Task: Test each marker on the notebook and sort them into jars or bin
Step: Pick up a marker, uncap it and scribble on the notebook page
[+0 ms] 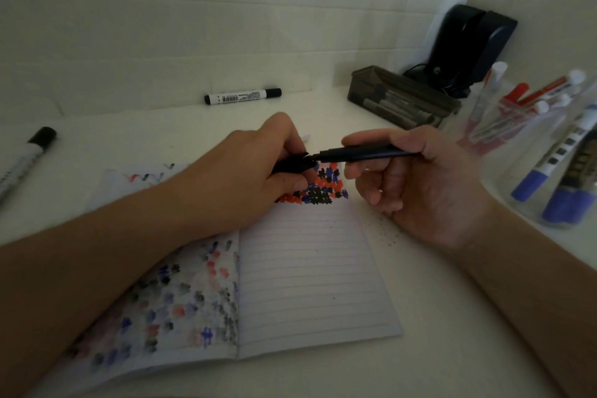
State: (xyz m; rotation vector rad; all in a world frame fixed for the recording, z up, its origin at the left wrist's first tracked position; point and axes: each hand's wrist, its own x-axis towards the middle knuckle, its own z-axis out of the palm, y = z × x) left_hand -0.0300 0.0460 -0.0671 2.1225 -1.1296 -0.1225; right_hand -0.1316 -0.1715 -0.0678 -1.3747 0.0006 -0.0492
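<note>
An open lined notebook (310, 281) lies on the white table, its pages dotted with red, blue and black test marks. Above its top edge my right hand (416, 181) grips a black marker (361, 152) by the barrel, tip pointing left. My left hand (258, 165) pinches the marker's black cap (292, 165) right at the tip; cap and tip touch. A black-capped marker (242, 96) lies by the back wall. Another black-capped marker (27, 158) lies at the far left.
Clear jars at the right hold red markers (504, 113) and blue markers (555, 178). A dark translucent bin (403, 95) with several markers sits at the back right, in front of a black device (468, 45). Small dark specks dot the table near my right wrist.
</note>
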